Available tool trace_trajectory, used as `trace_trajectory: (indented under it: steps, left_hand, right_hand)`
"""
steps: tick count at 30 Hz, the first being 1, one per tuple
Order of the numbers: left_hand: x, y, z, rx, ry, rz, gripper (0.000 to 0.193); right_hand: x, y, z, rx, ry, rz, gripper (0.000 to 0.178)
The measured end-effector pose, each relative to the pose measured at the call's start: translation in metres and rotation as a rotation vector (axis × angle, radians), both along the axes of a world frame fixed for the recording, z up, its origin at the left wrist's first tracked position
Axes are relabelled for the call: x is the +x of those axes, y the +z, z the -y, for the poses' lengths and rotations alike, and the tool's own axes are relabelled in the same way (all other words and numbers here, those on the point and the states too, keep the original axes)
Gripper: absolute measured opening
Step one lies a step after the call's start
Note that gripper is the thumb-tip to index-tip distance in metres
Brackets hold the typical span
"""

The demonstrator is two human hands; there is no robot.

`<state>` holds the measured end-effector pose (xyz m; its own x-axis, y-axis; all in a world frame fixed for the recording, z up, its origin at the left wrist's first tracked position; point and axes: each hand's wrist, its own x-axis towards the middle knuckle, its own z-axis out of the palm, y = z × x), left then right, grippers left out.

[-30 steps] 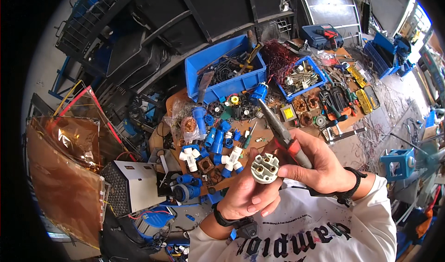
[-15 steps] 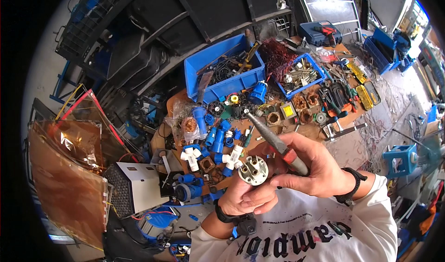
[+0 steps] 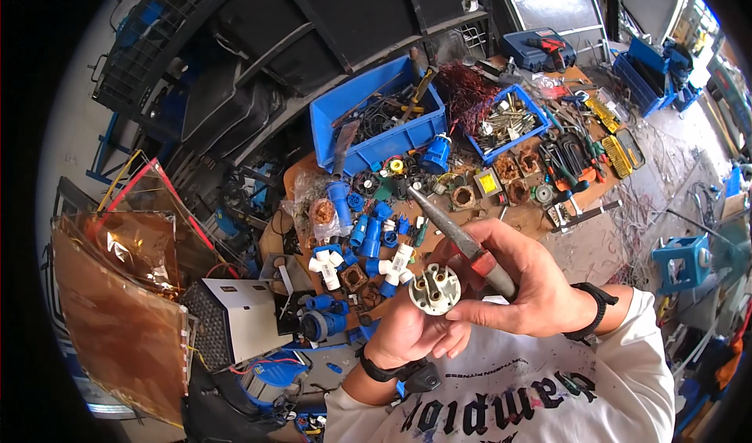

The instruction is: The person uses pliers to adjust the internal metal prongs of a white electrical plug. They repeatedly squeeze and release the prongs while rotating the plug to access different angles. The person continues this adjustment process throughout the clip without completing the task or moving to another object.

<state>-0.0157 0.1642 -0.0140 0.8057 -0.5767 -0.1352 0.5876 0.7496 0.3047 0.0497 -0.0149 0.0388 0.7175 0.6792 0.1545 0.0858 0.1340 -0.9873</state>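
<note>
Left hand: closed around a pale round insert (at least 2 brass-coloured contacts visible), held before the white shirt. Right hand: gripping a tapered grey tool, thumb at the insert's rim. Step in hand, as judged: positioning the insert. Next move appears to call for a firm left grip and a redirected tool tip, presently pointing away.

The round insert looks like pale, matt plastic with brassy metal sockets; the tapered tool is dull grey metal (its red collar smoother, plastic-like). The crate is smooth blue plastic, the counter wood, the shirt matt cloth.
</note>
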Motion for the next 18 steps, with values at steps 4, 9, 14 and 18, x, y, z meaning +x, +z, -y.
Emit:
trace_trajectory:
  steps: [4,9,14,18]
  left_hand:
    - [-0.003,0.011,0.006,0.397,0.257,0.272,0.049]
    - [-0.007,0.004,0.01,0.906,0.698,0.536,0.021]
    - [-0.009,0.0,0.009,0.988,0.745,0.608,0.02]
    - [-0.013,-0.003,0.008,0.959,0.761,0.576,0.017]
  right_hand:
    - [0.0,-0.007,-0.004,0.067,-0.101,0.031,0.057]
    - [0.003,-0.011,-0.003,0.04,-0.15,0.246,0.059]
    - [0.0,-0.011,-0.005,0.066,-0.154,0.23,0.06]
    - [-0.004,-0.011,-0.002,0.03,-0.136,0.168,0.061]
